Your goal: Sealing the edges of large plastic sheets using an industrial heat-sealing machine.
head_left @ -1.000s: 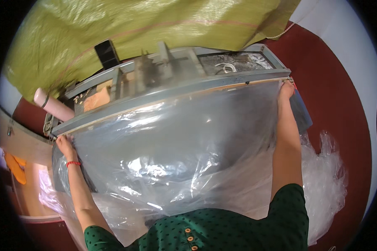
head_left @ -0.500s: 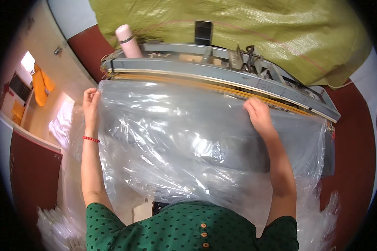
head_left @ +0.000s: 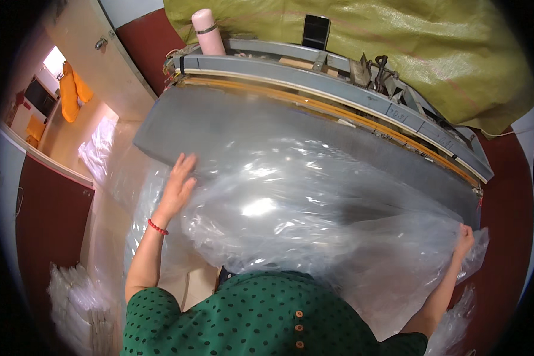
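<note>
A large clear plastic sheet [head_left: 267, 172] drapes over the grey work table [head_left: 178, 110] and down toward my body. My right hand [head_left: 466, 240] is closed on the sheet's right edge, beyond the table's near right corner. Over the left part of the film, my left hand [head_left: 180, 181] has its fingers spread and grips nothing; whether its fingertips touch the film I cannot tell. Behind the table top runs a long grey metal bar [head_left: 314, 77] with an orange strip [head_left: 267, 92] along its near side.
A pink bottle [head_left: 209, 35], a dark phone [head_left: 316, 32] and metal clamps [head_left: 378, 71] stand behind the bar, before a yellow-green woven cover [head_left: 409, 41]. Stacked plastic film [head_left: 80, 308] lies at the lower left. A door [head_left: 104, 53] stands open on the left.
My left hand has let go of the sheet's far left corner and moved nearer. My right hand has gone right and nearer, drawing the sheet away from the bar and baring grey table top.
</note>
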A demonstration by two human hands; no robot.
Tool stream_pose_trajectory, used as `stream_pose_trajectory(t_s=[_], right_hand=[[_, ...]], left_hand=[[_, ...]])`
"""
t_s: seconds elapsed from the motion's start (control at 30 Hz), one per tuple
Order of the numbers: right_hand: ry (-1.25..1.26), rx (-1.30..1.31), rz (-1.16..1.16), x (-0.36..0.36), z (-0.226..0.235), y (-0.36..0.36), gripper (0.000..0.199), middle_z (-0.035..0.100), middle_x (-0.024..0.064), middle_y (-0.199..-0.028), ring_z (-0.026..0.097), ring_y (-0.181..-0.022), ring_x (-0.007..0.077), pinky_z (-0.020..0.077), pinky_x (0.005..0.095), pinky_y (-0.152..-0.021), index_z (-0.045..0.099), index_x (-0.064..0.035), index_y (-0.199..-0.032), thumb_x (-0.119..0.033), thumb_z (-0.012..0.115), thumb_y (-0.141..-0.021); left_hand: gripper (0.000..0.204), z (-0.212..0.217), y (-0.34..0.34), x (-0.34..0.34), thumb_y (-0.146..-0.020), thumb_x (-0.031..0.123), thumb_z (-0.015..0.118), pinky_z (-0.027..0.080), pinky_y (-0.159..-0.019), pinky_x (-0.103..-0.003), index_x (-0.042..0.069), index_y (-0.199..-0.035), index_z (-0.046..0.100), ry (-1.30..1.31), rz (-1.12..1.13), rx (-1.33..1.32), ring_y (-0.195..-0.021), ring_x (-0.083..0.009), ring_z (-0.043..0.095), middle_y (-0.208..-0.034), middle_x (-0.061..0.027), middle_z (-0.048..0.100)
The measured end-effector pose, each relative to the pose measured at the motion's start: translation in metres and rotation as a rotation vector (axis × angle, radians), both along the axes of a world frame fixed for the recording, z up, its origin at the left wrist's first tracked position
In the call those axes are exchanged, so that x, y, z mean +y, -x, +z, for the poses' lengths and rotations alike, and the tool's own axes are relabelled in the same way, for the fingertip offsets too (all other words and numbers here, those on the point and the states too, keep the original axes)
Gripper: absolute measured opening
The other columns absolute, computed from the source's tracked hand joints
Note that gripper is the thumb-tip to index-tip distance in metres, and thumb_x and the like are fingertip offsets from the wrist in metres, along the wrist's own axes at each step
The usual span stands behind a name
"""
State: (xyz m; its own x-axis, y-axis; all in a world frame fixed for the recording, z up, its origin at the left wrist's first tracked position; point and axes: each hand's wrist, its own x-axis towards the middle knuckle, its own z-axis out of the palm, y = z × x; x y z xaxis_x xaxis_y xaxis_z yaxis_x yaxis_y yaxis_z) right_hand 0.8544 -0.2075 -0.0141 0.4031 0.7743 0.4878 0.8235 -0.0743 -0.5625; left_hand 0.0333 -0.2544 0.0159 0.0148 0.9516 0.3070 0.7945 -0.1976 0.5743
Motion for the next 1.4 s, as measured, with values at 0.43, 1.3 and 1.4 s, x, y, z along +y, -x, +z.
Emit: stream_pose_trajectory(t_s=[0.43,1.3,1.4], right_hand=[[0.081,-0.059,-0.110,-0.007,-0.028,-0.054,0.031,0.052,0.0013,-0.067,0.044,-0.064,0.0105,0.0393,0.0243,-0.063,0.056,-0.0041,-0.080,-0.035,0.054,-0.084],[0.024,-0.069,-0.176,-0.008,-0.006,-0.011,0.030,0.050,0.0048,-0.060,0.043,-0.057,0.0120,0.0381,0.0274,-0.055,0.057,-0.0057,-0.081,-0.036,0.056,-0.081],[0.046,-0.058,-0.207,-0.011,-0.003,-0.009,0.029,0.047,0.0042,-0.058,0.041,-0.055,0.0113,0.0368,0.0281,-0.053,0.057,-0.0056,-0.079,-0.035,0.056,-0.081]], left_hand=[[0.026,0.035,-0.073,-0.004,-0.064,0.017,0.068,0.037,-0.070,-0.036,0.007,-0.080,0.050,-0.179,-0.304,0.235,-0.082,-0.0275,0.047,-0.089,-0.0085,0.051],[0.019,0.013,-0.054,0.185,-0.083,0.018,0.054,0.045,-0.058,-0.031,0.001,-0.077,0.058,0.160,0.038,-0.139,-0.068,-0.0168,0.059,-0.076,-0.0056,0.063],[0.014,0.006,-0.070,0.206,-0.076,0.021,0.059,0.045,-0.060,-0.041,0.007,-0.081,0.059,-0.026,0.130,0.359,-0.072,-0.0333,0.058,-0.075,-0.0141,0.060]])
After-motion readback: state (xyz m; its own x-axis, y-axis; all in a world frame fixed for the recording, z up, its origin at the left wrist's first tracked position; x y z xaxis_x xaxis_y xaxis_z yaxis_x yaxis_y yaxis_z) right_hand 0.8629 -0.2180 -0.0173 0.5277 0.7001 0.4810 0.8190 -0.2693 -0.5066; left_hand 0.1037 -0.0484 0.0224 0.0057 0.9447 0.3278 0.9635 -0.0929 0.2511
